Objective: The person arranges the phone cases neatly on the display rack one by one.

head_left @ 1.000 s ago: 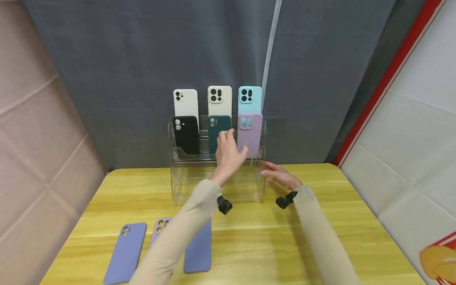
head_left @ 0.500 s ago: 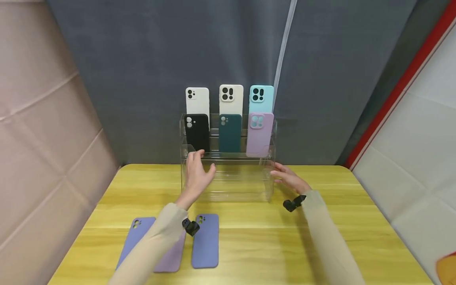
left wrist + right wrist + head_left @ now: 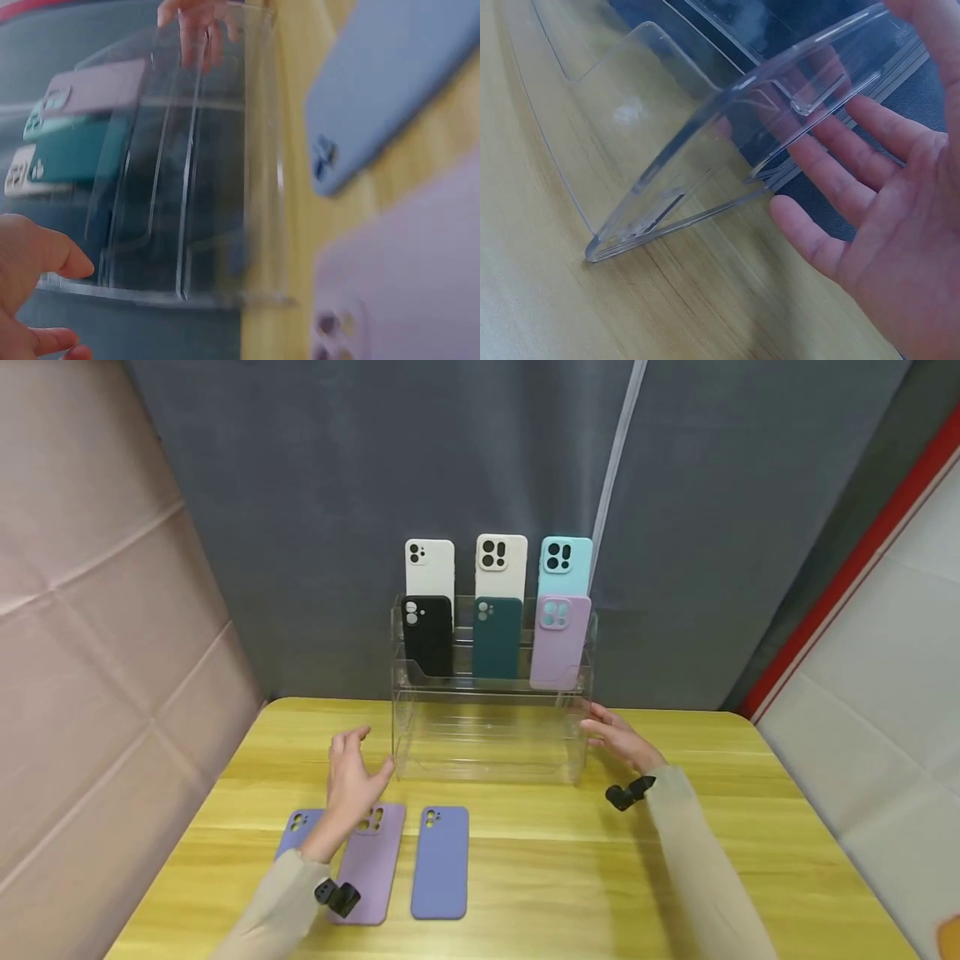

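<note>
Phone cases (image 3: 372, 872) on the near worktop (image 3: 540, 868) seemed my reach's aim, my wide, empty left grip (image 3: 352, 783) needing lowering, my right grip (image 3: 621, 745) wide beside the rack (image 3: 491, 692).

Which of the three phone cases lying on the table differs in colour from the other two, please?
The middle case: it is pinkish lilac, while the left case and the right case beside it are both a bluer violet.

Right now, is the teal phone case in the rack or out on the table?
In: the teal case stands in the clear rack, between the black case and the lilac case.
</note>
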{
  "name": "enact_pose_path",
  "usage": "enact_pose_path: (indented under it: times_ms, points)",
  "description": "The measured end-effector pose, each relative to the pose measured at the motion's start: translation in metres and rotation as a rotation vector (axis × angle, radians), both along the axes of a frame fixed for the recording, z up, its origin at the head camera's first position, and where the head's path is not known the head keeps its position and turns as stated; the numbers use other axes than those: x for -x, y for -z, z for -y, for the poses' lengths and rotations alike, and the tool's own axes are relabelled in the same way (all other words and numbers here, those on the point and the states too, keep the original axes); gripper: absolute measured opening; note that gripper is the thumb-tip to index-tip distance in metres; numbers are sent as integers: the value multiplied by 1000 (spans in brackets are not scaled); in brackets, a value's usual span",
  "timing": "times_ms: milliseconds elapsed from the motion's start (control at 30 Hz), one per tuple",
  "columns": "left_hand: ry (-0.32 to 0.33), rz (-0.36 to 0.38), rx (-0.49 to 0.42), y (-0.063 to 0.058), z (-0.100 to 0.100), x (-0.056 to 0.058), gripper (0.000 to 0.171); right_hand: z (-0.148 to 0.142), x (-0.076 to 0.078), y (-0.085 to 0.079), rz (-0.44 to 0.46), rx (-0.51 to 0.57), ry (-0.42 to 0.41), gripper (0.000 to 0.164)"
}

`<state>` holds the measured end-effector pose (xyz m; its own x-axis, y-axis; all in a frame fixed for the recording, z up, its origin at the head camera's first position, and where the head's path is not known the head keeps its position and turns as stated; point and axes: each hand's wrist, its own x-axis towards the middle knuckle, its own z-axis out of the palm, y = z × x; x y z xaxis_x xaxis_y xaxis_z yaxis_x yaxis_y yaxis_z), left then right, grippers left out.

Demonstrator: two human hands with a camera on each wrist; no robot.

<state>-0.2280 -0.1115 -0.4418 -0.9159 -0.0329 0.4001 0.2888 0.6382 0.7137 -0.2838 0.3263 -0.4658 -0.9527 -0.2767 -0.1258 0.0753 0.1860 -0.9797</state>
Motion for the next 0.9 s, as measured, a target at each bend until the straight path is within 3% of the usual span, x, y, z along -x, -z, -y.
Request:
enact_pose_path:
  times_ms: [200,333,600,733,900]
  points:
    - [-55,55,12,19,31,-18,57,-3,-3,-1,-18,2,-9,79]
    - [-59,166,-9,28,44,-29,59,-2,-6,-3,-12,3,-7,78]
    - [-129,262,22,49,74,-40,64,-2,-3,1,0,17,-3,78]
    - [-166,344,82,55,84,-46,75,0,-2,1,5,25,1,79]
    - [-184,449,220,60,93,-51,88,1,-1,1,7,23,-10,79]
